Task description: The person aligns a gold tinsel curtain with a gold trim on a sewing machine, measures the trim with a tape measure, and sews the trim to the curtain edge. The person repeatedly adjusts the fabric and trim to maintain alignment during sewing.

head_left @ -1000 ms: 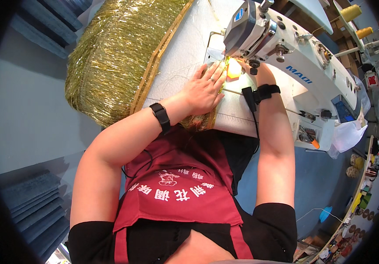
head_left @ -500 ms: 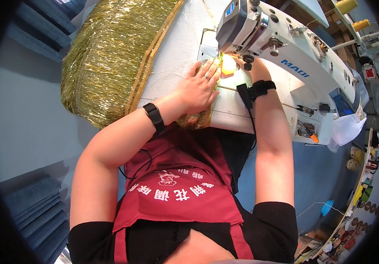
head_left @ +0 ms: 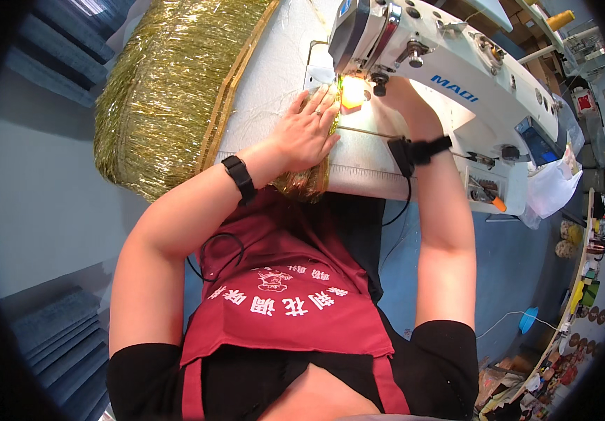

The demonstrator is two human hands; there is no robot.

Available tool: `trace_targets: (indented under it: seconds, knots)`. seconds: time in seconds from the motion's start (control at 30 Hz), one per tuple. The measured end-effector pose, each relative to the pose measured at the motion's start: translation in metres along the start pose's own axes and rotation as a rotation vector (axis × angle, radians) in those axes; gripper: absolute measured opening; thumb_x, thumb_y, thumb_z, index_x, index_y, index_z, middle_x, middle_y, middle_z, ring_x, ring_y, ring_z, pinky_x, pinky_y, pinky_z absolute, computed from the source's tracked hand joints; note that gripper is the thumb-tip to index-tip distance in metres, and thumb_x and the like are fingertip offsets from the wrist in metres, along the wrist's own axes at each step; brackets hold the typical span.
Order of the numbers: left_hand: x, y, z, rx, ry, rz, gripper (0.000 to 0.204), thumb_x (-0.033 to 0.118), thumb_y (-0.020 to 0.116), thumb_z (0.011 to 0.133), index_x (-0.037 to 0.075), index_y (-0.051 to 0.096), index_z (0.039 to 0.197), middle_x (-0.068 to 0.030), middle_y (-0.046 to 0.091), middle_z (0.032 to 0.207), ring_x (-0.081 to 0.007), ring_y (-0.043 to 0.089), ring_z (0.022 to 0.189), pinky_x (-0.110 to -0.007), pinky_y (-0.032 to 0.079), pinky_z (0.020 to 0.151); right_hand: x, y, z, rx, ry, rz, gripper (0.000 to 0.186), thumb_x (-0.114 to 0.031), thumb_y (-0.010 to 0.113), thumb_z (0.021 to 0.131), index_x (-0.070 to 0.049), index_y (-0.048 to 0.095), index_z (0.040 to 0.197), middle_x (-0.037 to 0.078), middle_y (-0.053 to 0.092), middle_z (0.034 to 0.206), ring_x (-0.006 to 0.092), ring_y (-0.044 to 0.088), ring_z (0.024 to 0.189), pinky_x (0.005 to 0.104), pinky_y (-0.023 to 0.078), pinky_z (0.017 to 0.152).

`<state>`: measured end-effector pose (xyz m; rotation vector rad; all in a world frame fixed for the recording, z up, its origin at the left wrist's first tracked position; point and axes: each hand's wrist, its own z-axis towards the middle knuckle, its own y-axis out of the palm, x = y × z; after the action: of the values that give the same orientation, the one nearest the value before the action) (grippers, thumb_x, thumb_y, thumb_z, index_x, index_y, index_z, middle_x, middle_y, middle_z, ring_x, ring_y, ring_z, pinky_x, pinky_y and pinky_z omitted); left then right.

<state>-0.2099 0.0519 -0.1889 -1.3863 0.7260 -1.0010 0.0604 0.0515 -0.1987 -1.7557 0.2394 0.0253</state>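
Observation:
My left hand (head_left: 305, 135) lies flat with its fingers stretched out on a narrow gold tinsel strip (head_left: 302, 185), just in front of the needle area of a white sewing machine (head_left: 467, 88). The strip's edge runs forward under the lit presser foot area. Behind the machine's head, my right hand (head_left: 402, 102) reaches in from the right; its fingers are mostly hidden by the machine and blurred. A large bundle of gold tinsel fringe (head_left: 169, 91) with a woven gold border rests on the left of the white machine table (head_left: 264, 91).
A small tray (head_left: 486, 193) with tools and an orange-handled item is at the table's right. Next to it hangs a white plastic bag (head_left: 554, 186). Yellow thread cones (head_left: 561, 19) stand at the far right. Blue-grey folded cloth (head_left: 60, 344) lies at the lower left.
The view has shifted, so the machine and table sit further left and higher. My right hand has moved right, away from the needle. My left hand keeps its place on the strip.

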Motion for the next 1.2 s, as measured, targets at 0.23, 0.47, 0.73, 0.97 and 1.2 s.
trace_targets:
  seconds: [0.23,0.47,0.73,0.97,1.2]
  knots:
    - [0.0,0.0,-0.002,0.081,0.011,-0.019,0.053,0.036,0.047,0.103,-0.001,0.046,0.141,-0.0252,0.042,0.155,-0.0349,0.029,0.152,-0.05,0.018,0.125,-0.075,0.005,-0.123,0.63,-0.207,0.513,0.012,-0.012,0.071,0.088,-0.006,0.065,0.096,0.012,0.067,0.104,0.0349,0.066,0.095,0.0474,0.052,0.083]
    - [0.004,0.001,-0.005,0.129,-0.005,-0.028,0.054,0.034,0.05,0.102,-0.001,0.05,0.142,-0.02,0.048,0.152,-0.0315,0.038,0.148,-0.049,0.024,0.123,-0.11,0.037,-0.143,0.721,-0.211,0.6,0.01,-0.01,0.07,0.09,-0.006,0.068,0.1,0.007,0.068,0.108,0.0312,0.064,0.099,0.0431,0.048,0.09]
    - [0.004,0.003,-0.005,0.155,-0.01,-0.062,0.05,0.031,0.052,0.101,-0.001,0.052,0.14,-0.0183,0.05,0.15,-0.0307,0.04,0.146,-0.049,0.026,0.122,-0.111,0.041,-0.153,0.703,-0.28,0.544,0.01,-0.009,0.074,0.085,-0.007,0.07,0.094,0.006,0.07,0.103,0.029,0.066,0.093,0.0398,0.051,0.085]
    - [0.004,0.002,-0.006,0.181,-0.004,-0.077,0.046,0.027,0.054,0.099,-0.001,0.052,0.136,-0.0243,0.048,0.148,-0.0377,0.041,0.144,-0.05,0.026,0.122,-0.113,0.039,-0.155,0.726,-0.39,0.54,0.013,-0.008,0.075,0.083,-0.006,0.074,0.096,0.006,0.071,0.105,0.0285,0.068,0.095,0.0397,0.055,0.083]
    - [0.004,0.003,-0.005,0.187,0.004,-0.118,0.046,0.027,0.053,0.1,-0.001,0.051,0.137,-0.025,0.046,0.149,-0.0385,0.039,0.144,-0.051,0.026,0.122,-0.113,0.042,-0.156,0.72,-0.387,0.508,0.013,-0.009,0.075,0.084,-0.005,0.073,0.097,0.006,0.071,0.105,0.0284,0.069,0.094,0.04,0.055,0.083]
